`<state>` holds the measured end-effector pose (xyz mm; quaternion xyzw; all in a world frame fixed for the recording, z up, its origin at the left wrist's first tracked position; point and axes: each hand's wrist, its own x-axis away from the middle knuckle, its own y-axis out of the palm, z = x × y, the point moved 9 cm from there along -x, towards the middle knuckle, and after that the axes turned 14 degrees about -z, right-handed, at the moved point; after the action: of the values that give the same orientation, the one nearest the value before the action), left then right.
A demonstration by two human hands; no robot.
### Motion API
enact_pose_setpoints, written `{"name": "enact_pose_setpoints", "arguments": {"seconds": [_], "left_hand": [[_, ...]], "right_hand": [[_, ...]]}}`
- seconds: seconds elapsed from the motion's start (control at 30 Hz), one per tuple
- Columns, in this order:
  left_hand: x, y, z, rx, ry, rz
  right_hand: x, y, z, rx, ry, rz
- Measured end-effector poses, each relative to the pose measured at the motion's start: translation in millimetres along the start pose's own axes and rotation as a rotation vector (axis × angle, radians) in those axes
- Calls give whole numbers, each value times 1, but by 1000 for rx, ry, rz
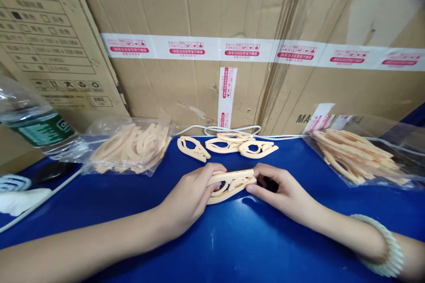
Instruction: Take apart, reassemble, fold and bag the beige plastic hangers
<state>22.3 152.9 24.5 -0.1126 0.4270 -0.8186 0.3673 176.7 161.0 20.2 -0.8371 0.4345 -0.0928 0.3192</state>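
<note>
Between my two hands is a beige plastic folding hanger [232,190], folded up and held just above or on the blue table. My left hand [191,196] is closed around its left end, with the fingers partly hidden behind it. At the other end, the thumb and fingers of my right hand [279,188] pinch the hanger's narrow tip. Beyond my hands lie several more folded hangers [224,145] of the same kind, some overlapping. One separate hanger [193,148] rests to their left.
Clear plastic bags of hangers lie left [133,148] and right [358,154]. A water bottle [43,128] leans at the left near a white cable [43,201]. Large cardboard boxes [199,13] stand behind the blue table [212,247].
</note>
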Motion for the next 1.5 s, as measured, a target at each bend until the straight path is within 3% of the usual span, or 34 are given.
{"name": "enact_pose_setpoints", "arguments": {"seconds": [0.23,0.43,0.57,0.7,0.83,0.97,1.1,1.23,1.4,1.5], "left_hand": [[5,-8,-10,146,-108,77],[11,-20,-24,412,-139,271],[9,-22,-31,549,-125,314],[4,-23,-28,563,-102,288],[2,-19,-15,556,-40,162],[2,-9,3,499,90,-58],[-1,-2,17,548,212,-209],[-7,6,13,523,92,-222],[-8,23,12,433,-105,-252],[-6,26,14,371,-127,-260]], "right_hand": [[2,13,5,-103,81,-54],[5,-14,12,-125,55,181],[9,-24,29,-360,116,302],[9,-25,35,-660,55,362],[7,-25,33,-739,24,339],[3,-19,27,-660,20,240],[3,-13,8,-450,-89,153],[7,-6,-7,-260,-156,90],[16,-2,-37,38,-368,66],[21,5,-47,179,-441,31]]}}
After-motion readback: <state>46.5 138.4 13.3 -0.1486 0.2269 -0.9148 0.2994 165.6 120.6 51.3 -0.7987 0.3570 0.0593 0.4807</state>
